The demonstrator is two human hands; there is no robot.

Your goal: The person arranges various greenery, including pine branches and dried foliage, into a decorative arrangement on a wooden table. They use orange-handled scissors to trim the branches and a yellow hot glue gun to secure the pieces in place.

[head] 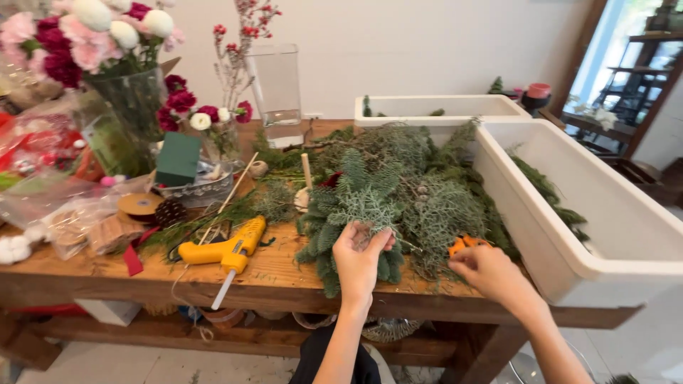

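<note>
Mid-way through, by the look of it: a bundle of evergreen sprigs (359,203) gathered and standing up from the tabletop (277,274), pinched at its base by the left hand (361,257), fingers (370,238) closed around the stems. Right hand (484,270) just beside the orange clippers (462,244), which lie half buried in the loose greenery (434,206) at the right of the bundle; fingers curled, close to the handles, though impossible to tell whether actually gripping them or only touching. Plenty of loose cuttings spread behind and to the right of the bundle, so more stock to draw on and apparently not much of it used. More green branches inside the near white tub (562,249), with a second white tub (441,107) behind it. Yellow glue gun (224,250) lying idle to the left of the bundle, well apart from both hands, cord trailing off the edge. Pine cone (169,211), ribbon spool (140,205), green foam block (178,158) and vases of pink and red flowers (92,43) at the far left, none of them worked into the bundle as yet. No binding, glue or trimming visible on the stems; judging by that, gathering under way, fastening and decorating yet to come.
</note>
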